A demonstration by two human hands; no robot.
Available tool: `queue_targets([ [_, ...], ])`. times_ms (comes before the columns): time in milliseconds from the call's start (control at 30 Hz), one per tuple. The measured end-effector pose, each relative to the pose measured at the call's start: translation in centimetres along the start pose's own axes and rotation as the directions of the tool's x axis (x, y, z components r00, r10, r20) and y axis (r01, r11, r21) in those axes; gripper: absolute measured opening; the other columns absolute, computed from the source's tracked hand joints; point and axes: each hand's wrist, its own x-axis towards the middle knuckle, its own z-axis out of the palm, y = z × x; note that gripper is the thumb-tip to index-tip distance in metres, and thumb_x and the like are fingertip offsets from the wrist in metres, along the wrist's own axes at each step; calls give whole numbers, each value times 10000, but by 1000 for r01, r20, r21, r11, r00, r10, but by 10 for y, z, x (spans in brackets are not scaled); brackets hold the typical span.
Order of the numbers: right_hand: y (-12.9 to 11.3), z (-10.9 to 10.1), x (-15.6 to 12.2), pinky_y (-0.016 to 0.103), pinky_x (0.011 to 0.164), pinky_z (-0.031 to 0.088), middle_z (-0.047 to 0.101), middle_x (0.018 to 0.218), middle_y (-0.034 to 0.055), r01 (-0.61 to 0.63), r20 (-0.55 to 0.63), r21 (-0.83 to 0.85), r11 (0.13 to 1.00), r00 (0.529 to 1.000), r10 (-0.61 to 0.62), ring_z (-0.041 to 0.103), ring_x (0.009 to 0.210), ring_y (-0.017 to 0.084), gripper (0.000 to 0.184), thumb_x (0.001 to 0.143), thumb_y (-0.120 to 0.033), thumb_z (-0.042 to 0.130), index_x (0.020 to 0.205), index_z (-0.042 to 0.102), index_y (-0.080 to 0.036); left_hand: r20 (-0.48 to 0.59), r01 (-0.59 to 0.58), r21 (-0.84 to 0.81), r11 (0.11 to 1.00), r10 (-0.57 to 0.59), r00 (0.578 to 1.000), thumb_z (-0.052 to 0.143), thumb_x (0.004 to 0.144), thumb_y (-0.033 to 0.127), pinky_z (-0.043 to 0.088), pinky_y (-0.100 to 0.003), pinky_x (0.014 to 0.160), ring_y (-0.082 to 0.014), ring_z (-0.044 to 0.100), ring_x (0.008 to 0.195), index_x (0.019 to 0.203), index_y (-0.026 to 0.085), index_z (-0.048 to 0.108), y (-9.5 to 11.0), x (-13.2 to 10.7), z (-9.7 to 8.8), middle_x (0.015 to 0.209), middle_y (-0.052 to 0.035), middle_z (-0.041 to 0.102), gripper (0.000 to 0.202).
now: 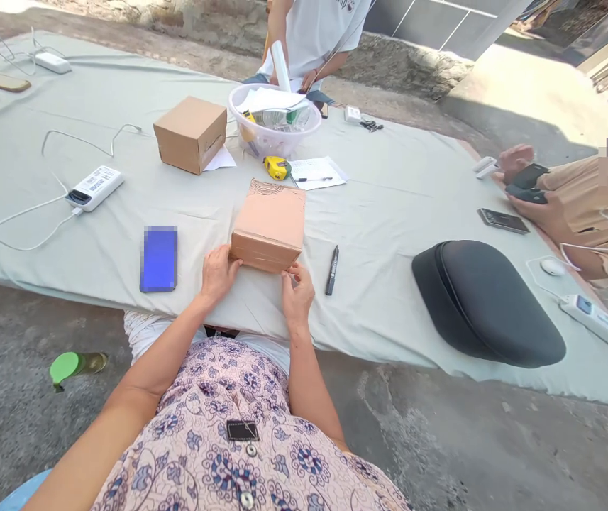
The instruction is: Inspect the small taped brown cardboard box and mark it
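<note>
A closed brown cardboard box (270, 223) lies on the pale green cloth (389, 213) in front of me. My left hand (217, 274) rests against the box's near left corner, fingers curled on its edge. My right hand (296, 291) pinches at the near right corner, fingertips together on the box's lower edge. A black marker pen (332, 270) lies just right of the box. A phone with a blue screen (159, 258) lies to its left.
A second cardboard box (190, 133), a clear plastic bowl of items (274, 121), a yellow tape measure (277, 167), papers with a pen (315, 172), a white power bank (94, 187) with cables, and a black case (484, 301) lie around. Two other people stand or sit at the far and right sides.
</note>
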Motion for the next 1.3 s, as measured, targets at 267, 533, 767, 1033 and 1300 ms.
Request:
queue_targets([
  [267,-46,-24,0,391,906,553,672,1057,81,80,-250,182,980,968,-33,664,967,197,247,882,-409,583,1040,570,-219,-123,-117,-229,966,91,988,531,944,487,501,-421,1061,-258,617,1245,1371,194,423,45,-11,-20,1377,-162,598,529],
  [533,-76,-44,-8,390,890,514,594,1131,78,184,-245,72,980,956,-161,608,1035,235,512,820,-515,673,1221,507,-243,-235,-142,-224,964,88,968,643,828,694,481,-432,1065,-292,587,1262,1411,237,364,92,-24,-43,1345,-153,572,792],
  [767,-86,-42,-5,385,879,516,558,1168,87,100,-222,31,994,971,-91,595,1072,248,647,752,-605,732,1214,445,-255,-239,-113,-112,987,84,967,682,741,767,475,-441,1045,-313,586,1265,1422,253,368,104,-26,-41,1365,-159,575,910],
  [1033,-80,-45,-4,373,864,512,575,1166,79,92,-207,48,995,975,-80,613,1040,227,642,774,-642,706,1213,456,-247,-225,-151,-36,988,139,964,611,800,773,475,-431,998,-306,589,1237,1440,225,360,101,-24,-43,1353,-168,581,879],
  [1300,-79,-50,-2,323,767,529,639,1089,83,167,-225,68,984,963,-148,630,964,197,419,931,-537,557,1205,566,-220,-182,-177,-47,983,165,969,550,886,712,468,-427,1017,-294,570,1242,1482,208,342,101,-21,-48,1365,-176,576,808],
])
